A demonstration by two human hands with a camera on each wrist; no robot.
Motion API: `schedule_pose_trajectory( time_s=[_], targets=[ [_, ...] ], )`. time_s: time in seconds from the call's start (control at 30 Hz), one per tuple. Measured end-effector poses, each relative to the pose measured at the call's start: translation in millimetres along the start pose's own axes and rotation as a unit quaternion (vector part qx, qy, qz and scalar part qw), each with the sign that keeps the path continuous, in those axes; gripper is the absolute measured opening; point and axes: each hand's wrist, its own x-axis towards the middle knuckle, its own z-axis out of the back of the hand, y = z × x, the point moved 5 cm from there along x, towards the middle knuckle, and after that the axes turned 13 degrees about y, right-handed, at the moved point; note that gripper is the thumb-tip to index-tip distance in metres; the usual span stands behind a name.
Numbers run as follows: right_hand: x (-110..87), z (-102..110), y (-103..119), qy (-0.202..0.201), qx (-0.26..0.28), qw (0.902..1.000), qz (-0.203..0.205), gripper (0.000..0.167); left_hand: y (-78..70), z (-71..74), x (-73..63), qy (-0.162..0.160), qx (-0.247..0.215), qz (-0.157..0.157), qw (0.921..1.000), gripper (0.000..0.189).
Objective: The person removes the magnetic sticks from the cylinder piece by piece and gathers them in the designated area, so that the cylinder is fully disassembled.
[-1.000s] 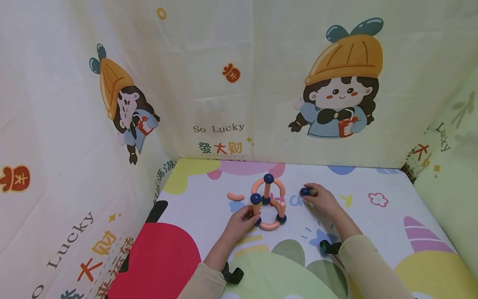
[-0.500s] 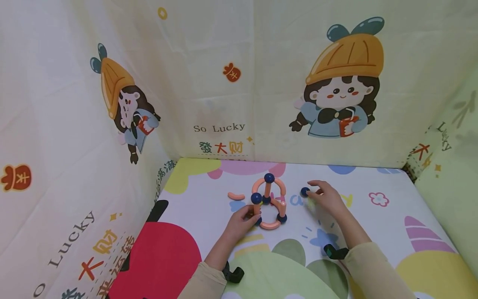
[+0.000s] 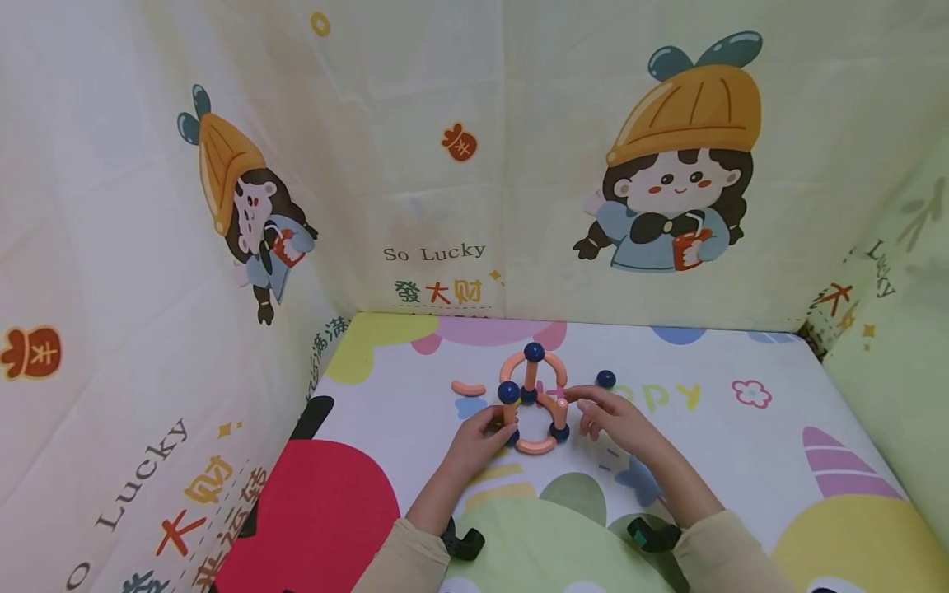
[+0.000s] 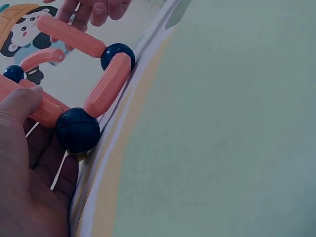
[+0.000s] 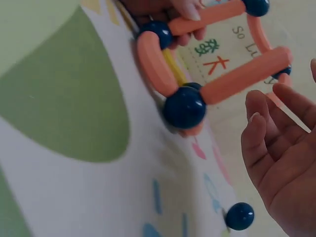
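A small frame of salmon-pink magnetic rods [image 3: 535,446] and dark blue balls [image 3: 534,352] stands mid-table. My left hand [image 3: 478,441] pinches the upright rod [image 5: 212,19] at its front left corner, thumb along the side; a blue ball [image 3: 508,393] tops this rod. At the front right, another upright rod [image 5: 249,76] rises from a blue ball [image 5: 185,107], its upper end bare. Beside that rod is my right hand [image 3: 619,424], holding nothing, fingers loosely bent and the index fingertip near the rod's top. A loose blue ball [image 3: 605,379] lies just beyond the right hand.
One curved pink rod [image 3: 469,389] lies left of the frame. The printed tablecloth [image 3: 741,445] spreads around it, and printed cloth walls [image 3: 534,206] rise at the back and both sides. Each wrist carries a black camera mount [image 3: 463,543].
The right hand has let go of the loose blue ball, leaving it on the table, and has moved left towards the frame. The left hand has kept its place on the rod.
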Motion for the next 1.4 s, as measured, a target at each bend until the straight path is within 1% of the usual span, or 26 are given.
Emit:
schedule_pose_trajectory(
  time_s=[0.13, 0.23, 0.33, 0.5, 0.7, 0.77, 0.9, 1.03, 1.13, 1.3, 1.4],
  targets=[
    [2.3, -13, -6, 0.027, 0.026, 0.9993, -0.007, 0.049, -2.0, 0.1, -0.4, 0.001, 0.000, -0.005, 1.0000, 0.036],
    [4.6, -19, -8, 0.041, 0.052, 0.9978, 0.002, 0.052, -2.3, 0.2, -0.6, 0.002, -0.003, -0.002, 1.0000, 0.036],
    [7.5, -24, -10, 0.045, 0.072, 0.9963, 0.002, 0.052, -2.0, 0.1, -0.5, 0.001, -0.005, 0.004, 1.0000, 0.036],
    [12.6, -30, -16, 0.046, 0.091, 0.9948, -0.010, 0.051, -2.3, 0.0, 0.1, 0.003, -0.003, 0.009, 1.0000, 0.036],
    [15.8, -35, -19, 0.057, 0.140, 0.9882, 0.022, 0.054, -2.5, 0.6, 0.0, 0.001, 0.003, 0.015, 0.9999, 0.036],
    [16.6, -36, -19, 0.059, 0.149, 0.9869, 0.023, 0.054, -2.4, 0.8, -0.1, 0.000, 0.006, 0.016, 0.9998, 0.036],
    [17.8, -36, -18, 0.049, 0.141, 0.9887, 0.011, 0.054, -2.2, 1.0, -0.1, -0.001, 0.012, 0.018, 0.9998, 0.036],
    [18.5, -35, -19, 0.025, 0.125, 0.9916, -0.025, 0.056, -2.3, 1.3, 0.0, -0.001, 0.017, 0.017, 0.9997, 0.036],
    [18.8, -34, -21, 0.014, 0.108, 0.9930, -0.046, 0.058, -2.5, 1.6, -0.1, -0.002, 0.021, 0.014, 0.9997, 0.036],
    [18.8, -33, -21, 0.014, 0.102, 0.9934, -0.052, 0.057, -2.9, 2.4, -0.6, -0.001, 0.018, 0.009, 0.9998, 0.036],
    [17.3, -30, -20, 0.002, 0.100, 0.9930, -0.063, 0.058, -2.3, 2.7, -0.5, -0.001, 0.019, 0.004, 0.9998, 0.036]
  ],
)
